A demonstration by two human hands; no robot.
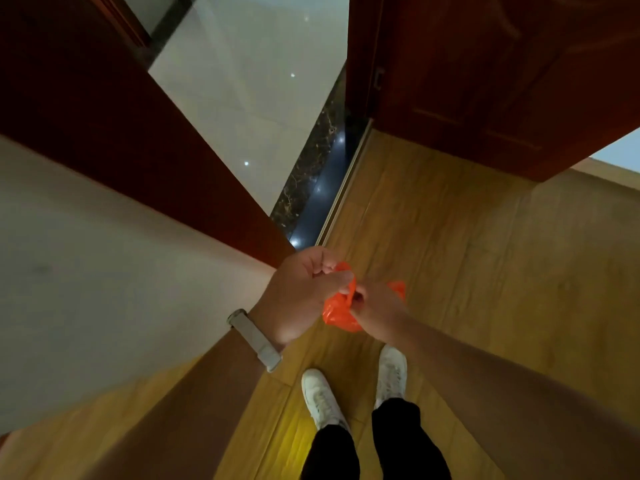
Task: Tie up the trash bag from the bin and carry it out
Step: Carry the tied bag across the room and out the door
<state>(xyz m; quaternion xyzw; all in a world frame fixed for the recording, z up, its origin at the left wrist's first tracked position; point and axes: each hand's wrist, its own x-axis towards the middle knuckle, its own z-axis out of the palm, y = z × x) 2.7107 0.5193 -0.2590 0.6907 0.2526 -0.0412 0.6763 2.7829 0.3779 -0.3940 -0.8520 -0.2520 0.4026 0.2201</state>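
- While both hands meet at centre frame, the left hand point(301, 292) pinches the top of the orange trash bag point(337, 311).
- The right hand point(375, 311) is closed around the bag's bunched plastic.
- White shoes point(320, 396) stand on the wooden floor point(485, 271) below.

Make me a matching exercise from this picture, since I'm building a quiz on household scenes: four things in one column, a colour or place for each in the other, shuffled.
Things:
1. trash bag
2. shoes
3. watch strap
4. door

Descriptions:
A. dark red-brown wood, standing open at upper right
B. orange plastic, pinched between both hands
C. white, on the wooden floor
D. pale, around the left wrist

Pairs: 1-B, 2-C, 3-D, 4-A
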